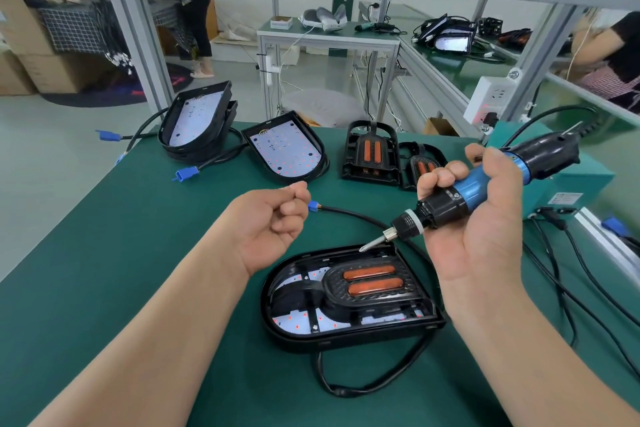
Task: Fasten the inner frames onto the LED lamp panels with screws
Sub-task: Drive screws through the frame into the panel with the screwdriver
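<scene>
Worktop [104, 288]: matte green mat | LED lamp panel [349, 302]: glossy black D-shaped shell near front edge, white LED board inside, ribbed inner frame [374, 282] with two orange oblong lenses seated on it | right hand [474, 218]: fingers wrapped round blue-black electric screwdriver [485, 184], bit above panel's far rim | left hand [273, 222]: fingers curled, pinching something too small to make out.

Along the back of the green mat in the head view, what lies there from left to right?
Stacked lamp panels → single lamp panel → large inner frame → smaller inner frame → teal box.
</scene>
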Motion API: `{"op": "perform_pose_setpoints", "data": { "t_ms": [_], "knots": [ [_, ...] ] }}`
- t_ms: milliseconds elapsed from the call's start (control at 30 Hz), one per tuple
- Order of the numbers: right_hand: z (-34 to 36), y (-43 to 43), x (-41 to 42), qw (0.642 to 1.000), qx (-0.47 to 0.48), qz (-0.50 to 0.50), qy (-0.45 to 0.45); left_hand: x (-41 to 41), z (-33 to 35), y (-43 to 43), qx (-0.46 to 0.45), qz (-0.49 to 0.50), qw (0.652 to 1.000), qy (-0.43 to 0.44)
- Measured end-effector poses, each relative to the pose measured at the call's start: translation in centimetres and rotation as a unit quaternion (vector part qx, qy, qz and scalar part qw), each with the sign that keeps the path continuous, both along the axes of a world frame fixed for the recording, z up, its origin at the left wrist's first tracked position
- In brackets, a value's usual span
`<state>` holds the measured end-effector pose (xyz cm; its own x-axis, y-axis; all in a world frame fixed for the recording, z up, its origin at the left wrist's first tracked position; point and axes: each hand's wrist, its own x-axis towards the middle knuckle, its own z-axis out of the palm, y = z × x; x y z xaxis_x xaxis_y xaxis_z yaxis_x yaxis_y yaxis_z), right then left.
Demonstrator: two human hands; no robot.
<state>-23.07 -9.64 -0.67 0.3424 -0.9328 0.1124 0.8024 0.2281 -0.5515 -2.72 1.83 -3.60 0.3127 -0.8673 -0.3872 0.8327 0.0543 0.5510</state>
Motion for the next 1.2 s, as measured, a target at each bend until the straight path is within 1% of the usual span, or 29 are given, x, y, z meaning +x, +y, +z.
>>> {"op": "perform_pose_setpoints", "data": {
  "t_ms": [167, 433, 767, 967, 1100, 1200],
  "knots": [
    [-0.1, 0.0, 0.0, 1.000, -0.012, 0.001, 0.004, -0.3, -0.4, -0.1, 0.030, -0.028, 0.991, -0.126],
    [-0.2, -0.2, 0.0, 1.000, -0.016, -0.001, 0.002, 0.0, -1.5, -0.2, 0.012, -0.064, 0.978, -0.197],
    [-0.3, -0.4, 0.0, 1.000, -0.014, -0.003, 0.006, 0.1, -1.7, -0.1, -0.012, -0.136, 0.960, -0.246],
    [-0.4, -0.6, 0.1, 1.000, -0.024, -0.009, 0.010, -0.1, -1.3, -0.2, -0.008, -0.151, 0.946, -0.288],
    [-0.5, -0.6, 0.1, 0.999, -0.026, -0.019, 0.002, -0.1, -1.4, -0.2, -0.008, -0.134, 0.953, -0.271],
    [-0.5, -0.7, 0.1, 0.999, -0.017, -0.030, 0.002, -0.1, -1.4, -0.1, -0.010, -0.144, 0.953, -0.267]
  ]
}}
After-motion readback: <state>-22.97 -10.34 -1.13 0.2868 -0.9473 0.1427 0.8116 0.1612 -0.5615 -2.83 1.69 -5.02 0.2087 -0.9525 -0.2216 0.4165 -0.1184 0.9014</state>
